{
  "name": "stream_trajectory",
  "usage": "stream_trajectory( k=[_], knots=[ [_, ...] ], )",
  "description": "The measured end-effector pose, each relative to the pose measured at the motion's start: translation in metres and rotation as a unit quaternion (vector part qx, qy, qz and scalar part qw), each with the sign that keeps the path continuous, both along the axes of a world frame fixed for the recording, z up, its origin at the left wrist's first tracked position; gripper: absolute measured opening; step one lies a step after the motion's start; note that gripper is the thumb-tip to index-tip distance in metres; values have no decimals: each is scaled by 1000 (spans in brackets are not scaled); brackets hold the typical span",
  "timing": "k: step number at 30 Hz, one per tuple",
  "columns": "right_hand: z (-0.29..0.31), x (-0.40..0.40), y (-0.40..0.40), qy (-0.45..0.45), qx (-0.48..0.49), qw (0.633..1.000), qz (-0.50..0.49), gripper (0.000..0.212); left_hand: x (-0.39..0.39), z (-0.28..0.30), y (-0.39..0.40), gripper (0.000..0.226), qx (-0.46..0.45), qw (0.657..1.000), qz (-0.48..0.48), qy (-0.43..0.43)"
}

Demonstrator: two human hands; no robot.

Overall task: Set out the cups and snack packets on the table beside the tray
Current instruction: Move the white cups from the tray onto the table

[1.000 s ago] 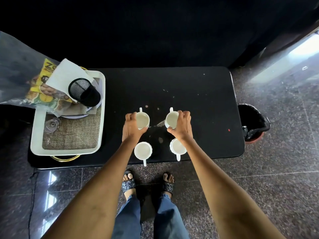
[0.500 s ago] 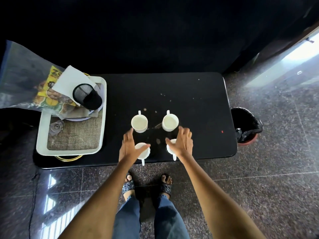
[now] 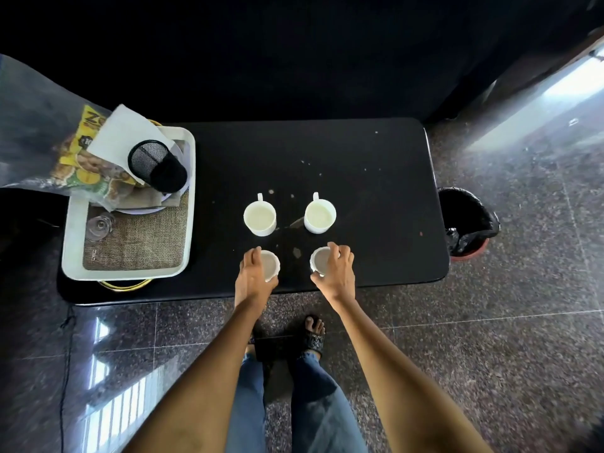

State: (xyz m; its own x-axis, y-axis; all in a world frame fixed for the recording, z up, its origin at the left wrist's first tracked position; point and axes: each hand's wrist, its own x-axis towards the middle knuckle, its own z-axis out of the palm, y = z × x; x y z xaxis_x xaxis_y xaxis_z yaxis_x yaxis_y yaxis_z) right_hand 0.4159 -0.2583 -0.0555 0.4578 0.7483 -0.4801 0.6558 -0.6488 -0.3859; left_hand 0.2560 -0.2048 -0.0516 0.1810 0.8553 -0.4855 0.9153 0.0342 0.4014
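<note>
nearest the camera, blue jeans (image 3: 313,410) and a sandalled foot (image 3: 314,331) are seen on the speckled stone floor (image 3: 490,338). just past them, at the near edge of the black table (image 3: 376,178), the two nearer cups are being gripped from above: the left hand (image 3: 255,276) is curled round the near left cup (image 3: 272,263), and the right hand (image 3: 335,273) is curled round the near right cup (image 3: 318,259), fingers draped over each rim, so both hands are closed on a cup. whether those two cups are lifted or resting on the table can't be told. further out, at about 12 o'clock from each hand, the far left cup (image 3: 260,218) and far right cup (image 3: 319,214) are stood upright on the table, handles pointed away, something pale inside. small crumbs or spots are scattered around them. off at roughly 10 o'clock from the left hand, the white tray (image 3: 130,272) is sat at the table's left end, lined with a burlap mat (image 3: 137,243), a small glass piece (image 3: 98,225) lying on it. at the tray's far end the yellow snack packets (image 3: 88,165) are piled in a clear plastic bag (image 3: 29,132), with a white napkin (image 3: 121,138) and a black mesh cup (image 3: 157,165) tipped on top. at 3 o'clock, beside the table's right end, a bin with a black liner (image 3: 467,220) is stood on the floor.
</note>
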Motion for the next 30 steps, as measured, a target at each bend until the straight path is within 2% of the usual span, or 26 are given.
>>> stream_trajectory(
  k=[22, 26, 30],
  knots=[
    [1, -6, -3, -20, 3, 999, 36, 73, -7, -1, 7, 73, 12, 1000, 11, 1],
    [1, -5, -3, -21, 13, 999, 28, 83, -12, 0, 6, 93, 32, 999, 6, 13],
    [5, -3, 16, -67, 90, 993, -23, 89, -8, 5, 27, 109, 103, 993, 46, 32]
  ],
)
